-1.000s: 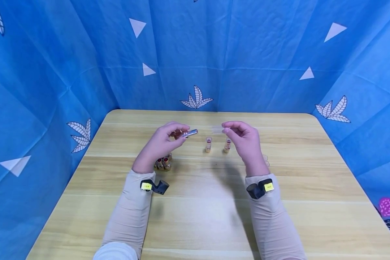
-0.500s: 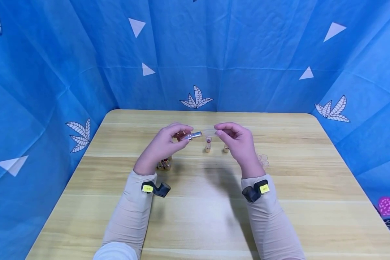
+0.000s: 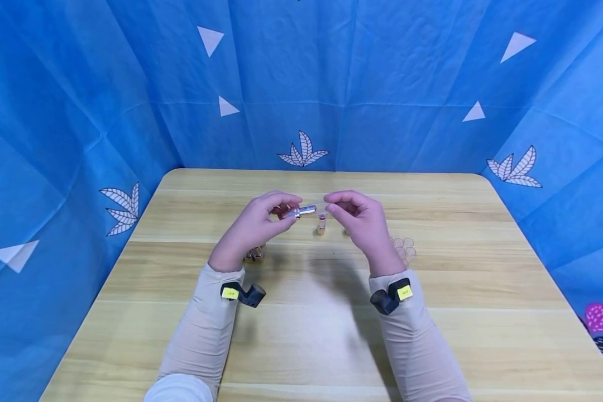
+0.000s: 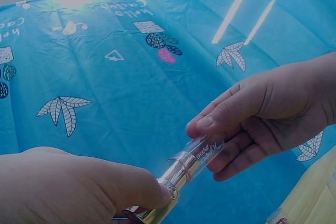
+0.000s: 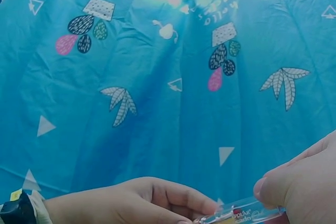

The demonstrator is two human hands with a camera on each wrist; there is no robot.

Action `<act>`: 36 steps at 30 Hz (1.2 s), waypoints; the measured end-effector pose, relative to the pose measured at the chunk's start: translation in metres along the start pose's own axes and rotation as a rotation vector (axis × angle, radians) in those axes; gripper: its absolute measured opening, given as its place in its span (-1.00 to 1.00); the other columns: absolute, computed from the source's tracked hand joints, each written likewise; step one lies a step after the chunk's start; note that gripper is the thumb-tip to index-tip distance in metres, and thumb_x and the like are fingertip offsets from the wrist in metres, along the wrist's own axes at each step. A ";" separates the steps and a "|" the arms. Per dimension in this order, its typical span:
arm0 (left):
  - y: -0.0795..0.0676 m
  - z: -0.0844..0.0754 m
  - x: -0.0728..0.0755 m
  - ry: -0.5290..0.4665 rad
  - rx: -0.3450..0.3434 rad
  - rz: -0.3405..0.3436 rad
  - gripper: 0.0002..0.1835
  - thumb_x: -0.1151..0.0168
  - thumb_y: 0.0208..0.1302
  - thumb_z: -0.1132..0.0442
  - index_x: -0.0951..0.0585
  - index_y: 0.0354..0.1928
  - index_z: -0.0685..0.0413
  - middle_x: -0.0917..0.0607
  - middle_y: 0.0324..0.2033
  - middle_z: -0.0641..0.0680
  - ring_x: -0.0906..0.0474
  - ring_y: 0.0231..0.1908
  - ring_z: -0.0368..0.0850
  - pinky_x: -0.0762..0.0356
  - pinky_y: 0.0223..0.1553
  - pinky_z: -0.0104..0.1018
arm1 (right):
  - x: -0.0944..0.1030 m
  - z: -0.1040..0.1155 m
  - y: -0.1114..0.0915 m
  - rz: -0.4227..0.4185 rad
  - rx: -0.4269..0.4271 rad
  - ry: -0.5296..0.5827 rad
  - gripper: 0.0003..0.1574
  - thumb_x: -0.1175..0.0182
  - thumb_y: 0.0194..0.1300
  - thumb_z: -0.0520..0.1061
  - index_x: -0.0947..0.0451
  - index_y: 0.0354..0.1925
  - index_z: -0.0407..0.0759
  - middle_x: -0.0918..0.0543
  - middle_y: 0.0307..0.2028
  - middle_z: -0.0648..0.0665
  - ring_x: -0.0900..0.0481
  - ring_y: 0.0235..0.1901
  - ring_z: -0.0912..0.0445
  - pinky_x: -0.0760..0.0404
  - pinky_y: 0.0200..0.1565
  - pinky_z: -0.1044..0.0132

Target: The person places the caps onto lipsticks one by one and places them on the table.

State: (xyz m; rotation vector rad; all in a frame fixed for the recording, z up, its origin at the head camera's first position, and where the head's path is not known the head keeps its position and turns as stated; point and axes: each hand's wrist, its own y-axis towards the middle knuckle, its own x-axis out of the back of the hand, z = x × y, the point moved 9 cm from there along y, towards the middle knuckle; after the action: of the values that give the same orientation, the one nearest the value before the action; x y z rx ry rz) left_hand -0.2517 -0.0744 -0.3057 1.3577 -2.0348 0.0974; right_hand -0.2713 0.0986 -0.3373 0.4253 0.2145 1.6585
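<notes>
My left hand holds a shiny gold lipstick tube by its base, tilted above the table. Between the fingers and thumb of my right hand is a clear cap with white lettering. In the left wrist view the cap's open end surrounds the upper part of the tube. Behind and below the hands a capped lipstick stands upright on the table. Another lipstick is mostly hidden by my right hand.
Several lipsticks stand under my left wrist, partly covered by it. Several clear caps are grouped to the right of my right wrist. The wooden table meets a blue patterned cloth at the back and sides.
My right hand has moved left with the clear cap, and my left hand slightly right with the lipstick. The cap, apart from the tube a second ago, is now over its end.
</notes>
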 end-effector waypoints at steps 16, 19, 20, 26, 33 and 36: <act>0.008 0.029 -0.009 0.033 -0.039 -0.009 -0.68 -0.23 0.09 0.08 -0.53 -0.06 -0.19 -0.58 -0.22 -0.07 -0.49 -0.28 -0.08 -0.46 -0.19 -0.32 | -0.012 0.030 -0.005 0.035 0.041 -0.008 -0.76 -0.21 0.11 -0.26 -0.55 -0.20 -0.31 -0.61 -0.26 -0.20 -0.56 -0.39 0.05 -0.55 -0.37 0.35; 0.008 0.028 -0.009 0.025 -0.047 -0.009 -0.68 -0.23 0.09 0.09 -0.53 -0.06 -0.17 -0.58 -0.21 -0.03 -0.49 -0.28 -0.06 -0.46 -0.19 -0.31 | -0.013 0.029 -0.005 0.039 0.043 -0.005 -0.76 -0.21 0.11 -0.27 -0.55 -0.20 -0.32 -0.61 -0.25 -0.21 -0.57 -0.38 0.04 -0.56 -0.35 0.33; 0.008 0.027 -0.009 0.025 -0.051 -0.011 -0.68 -0.23 0.09 0.09 -0.53 -0.06 -0.17 -0.58 -0.22 -0.04 -0.49 -0.29 -0.08 -0.46 -0.19 -0.31 | -0.013 0.030 -0.005 0.041 0.045 -0.005 -0.76 -0.21 0.11 -0.27 -0.55 -0.20 -0.32 -0.61 -0.25 -0.21 -0.57 -0.37 0.03 -0.56 -0.34 0.32; 0.007 0.026 -0.009 0.039 -0.061 -0.015 -0.68 -0.23 0.10 0.09 -0.53 -0.06 -0.18 -0.58 -0.23 -0.06 -0.45 -0.32 -0.23 -0.46 -0.21 -0.32 | -0.015 0.029 -0.005 0.054 0.047 0.001 -0.77 -0.20 0.11 -0.29 -0.55 -0.21 -0.33 -0.61 -0.24 -0.20 -0.58 -0.36 0.02 -0.57 -0.30 0.29; 0.007 0.025 -0.008 0.047 -0.059 -0.017 -0.68 -0.23 0.10 0.08 -0.53 -0.06 -0.19 -0.58 -0.23 -0.06 -0.45 -0.33 -0.24 -0.46 -0.20 -0.32 | -0.016 0.029 -0.005 0.050 0.046 -0.010 -0.77 -0.21 0.11 -0.27 -0.56 -0.21 -0.31 -0.62 -0.25 -0.16 -0.58 -0.36 0.05 -0.57 -0.29 0.28; 0.007 0.025 -0.008 0.049 -0.052 -0.015 -0.68 -0.22 0.10 0.07 -0.53 -0.06 -0.20 -0.57 -0.23 -0.09 -0.45 -0.32 -0.26 -0.46 -0.21 -0.32 | -0.016 0.029 -0.005 0.049 0.043 -0.014 -0.77 -0.21 0.11 -0.26 -0.56 -0.21 -0.30 -0.62 -0.25 -0.15 -0.58 -0.36 0.05 -0.57 -0.30 0.28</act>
State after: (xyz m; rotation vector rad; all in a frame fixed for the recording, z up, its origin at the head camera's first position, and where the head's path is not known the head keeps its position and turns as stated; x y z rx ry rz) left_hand -0.2682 -0.0753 -0.3279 1.3255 -1.9726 0.0695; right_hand -0.2540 0.0808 -0.3151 0.4779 0.2313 1.7012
